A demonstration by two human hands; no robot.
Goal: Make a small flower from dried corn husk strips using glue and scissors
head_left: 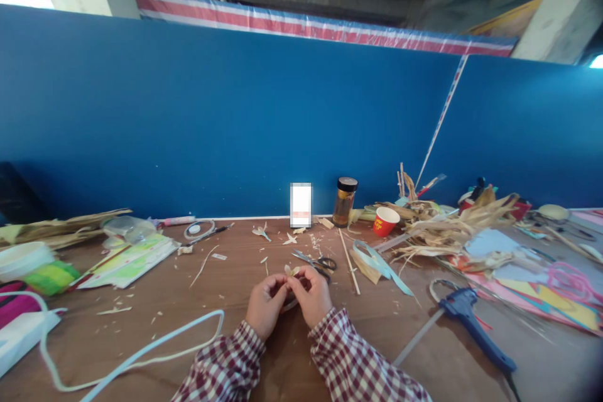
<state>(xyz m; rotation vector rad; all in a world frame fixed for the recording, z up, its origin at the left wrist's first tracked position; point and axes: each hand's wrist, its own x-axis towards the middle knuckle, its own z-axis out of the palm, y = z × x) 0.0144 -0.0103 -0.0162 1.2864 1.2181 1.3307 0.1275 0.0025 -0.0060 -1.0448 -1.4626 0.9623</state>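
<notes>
My left hand point(266, 305) and my right hand point(313, 296) meet at the fingertips above the brown table. Between them they pinch a small pale, petal-like piece point(291, 271), perhaps dried husk; the fingers cover most of it. A thin curved band shows below the fingers, too hidden to name. Just beyond my right hand lie black-handled scissors point(325, 262), partly covered by that hand. Farther back are a star-shaped pale cutout point(291, 239) and a small flower-like piece with a bluish stem point(262, 232).
A blue glue gun point(475, 326) lies at right, near dried corn husks point(438, 229) and coloured paper. A dark-lidded jar point(345, 204) and red paper cup point(387, 222) stand at the back. A thin stick point(349, 262) lies right of the scissors. A white cable point(160, 357) crosses the left front.
</notes>
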